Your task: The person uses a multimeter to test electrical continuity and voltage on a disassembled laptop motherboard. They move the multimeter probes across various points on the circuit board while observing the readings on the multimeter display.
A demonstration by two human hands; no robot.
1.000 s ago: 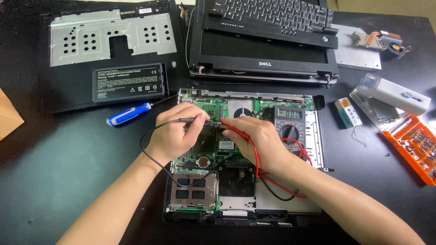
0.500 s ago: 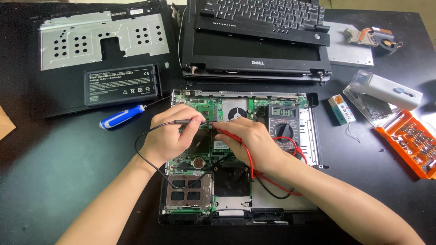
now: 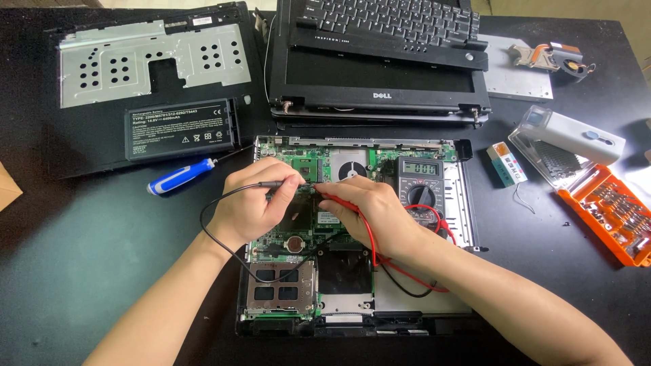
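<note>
Pinching a black probe (image 3: 277, 184) between thumb and fingers, my left hand (image 3: 254, 207) is curled nearly closed, with the tip pointing right onto the green circuit board (image 3: 298, 227) of the opened laptop base (image 3: 352, 298). My right hand (image 3: 376, 215) is closed the same way on a red probe (image 3: 333, 198), whose tip meets the board just beside the black one. Red wire (image 3: 369, 240) loops over my right wrist; black wire (image 3: 217, 237) curves under my left wrist. Both run toward the grey meter (image 3: 420, 186), which lies on the base just right of my right hand. Farther out on the dark table (image 3: 81, 271) are a blue screwdriver (image 3: 180, 177) at left, a black battery (image 3: 178, 129) above it, the detached screen and keyboard (image 3: 380, 54) above the base, and an orange bit case (image 3: 607, 210) at right.
</note>
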